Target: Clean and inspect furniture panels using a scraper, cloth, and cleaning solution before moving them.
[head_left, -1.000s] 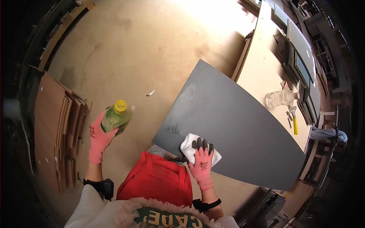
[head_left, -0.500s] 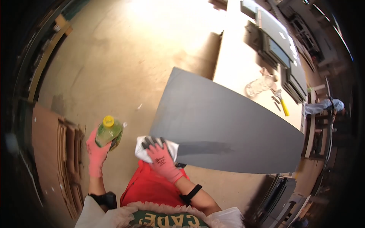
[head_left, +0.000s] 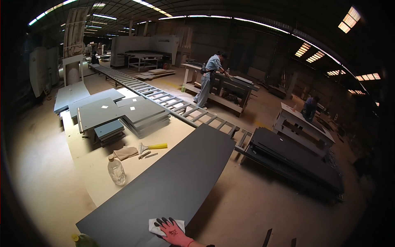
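My right hand, in a pink glove with dark fingertips, holds a white cloth against the large dark grey panel. Its fingers lie spread over the cloth, near the panel's near edge. The panel rests on a pale worktable and sticks out past its right side. At the bottom left, a green bottle with a yellow cap shows only its top. My left hand is out of view below it.
On the worktable sit a clear bottle, a brown cloth, a yellow-handled scraper and stacked grey panels. Behind runs a roller conveyor. A person works at a far bench; dark panels are stacked at right.
The view has swung up and round to the right, bringing in the hall. My left hand has dropped out of view. My right hand remains on the cloth against the panel.
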`<state>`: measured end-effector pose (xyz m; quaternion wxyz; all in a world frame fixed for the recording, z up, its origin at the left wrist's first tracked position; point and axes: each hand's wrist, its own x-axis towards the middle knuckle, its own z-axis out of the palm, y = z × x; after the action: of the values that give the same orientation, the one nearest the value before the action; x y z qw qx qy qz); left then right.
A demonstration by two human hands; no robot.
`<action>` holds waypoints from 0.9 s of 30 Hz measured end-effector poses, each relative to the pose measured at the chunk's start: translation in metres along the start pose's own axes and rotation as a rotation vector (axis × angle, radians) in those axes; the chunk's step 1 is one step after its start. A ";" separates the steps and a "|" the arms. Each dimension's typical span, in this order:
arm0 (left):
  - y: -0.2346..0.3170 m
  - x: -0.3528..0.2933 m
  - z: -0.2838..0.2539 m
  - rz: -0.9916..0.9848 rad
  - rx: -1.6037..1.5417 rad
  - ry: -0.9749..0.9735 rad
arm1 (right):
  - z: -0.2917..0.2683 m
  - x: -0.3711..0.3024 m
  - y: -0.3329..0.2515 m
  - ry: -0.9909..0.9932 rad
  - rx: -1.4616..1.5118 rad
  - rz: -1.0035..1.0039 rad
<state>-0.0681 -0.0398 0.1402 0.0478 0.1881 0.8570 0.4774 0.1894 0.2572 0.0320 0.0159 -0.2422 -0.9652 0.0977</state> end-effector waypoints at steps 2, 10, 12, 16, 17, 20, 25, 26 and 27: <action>0.010 -0.010 0.005 -0.003 -0.023 0.092 | -0.021 0.004 0.070 0.198 -0.050 0.208; 0.017 -0.016 0.069 0.187 0.012 -0.156 | -0.024 0.066 0.298 0.308 -0.145 0.821; 0.056 -0.041 0.091 0.082 -0.028 -0.100 | -0.025 0.104 0.250 0.223 -0.076 0.513; 0.095 -0.064 0.119 -0.070 0.138 0.054 | 0.002 0.122 0.037 -0.089 0.211 -0.457; 0.099 -0.068 0.127 -0.079 0.148 0.057 | 0.034 0.107 -0.016 -0.001 0.274 -0.633; 0.114 -0.071 0.155 0.032 0.096 0.056 | 0.066 0.056 -0.083 0.008 1.101 -0.604; 0.148 -0.071 0.200 -0.011 0.021 -0.039 | 0.010 0.074 0.042 0.042 0.451 -0.527; 0.153 -0.072 0.212 -0.012 0.013 -0.053 | -0.019 0.084 0.096 -0.148 0.238 -0.413; 0.159 -0.070 0.227 -0.018 0.009 -0.065 | -0.029 0.087 0.151 -0.139 0.157 -0.222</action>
<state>0.1006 0.1917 0.1439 0.0791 0.1962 0.8587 0.4669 0.1853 0.4335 0.0291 -0.0215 -0.1246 -0.9742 0.1872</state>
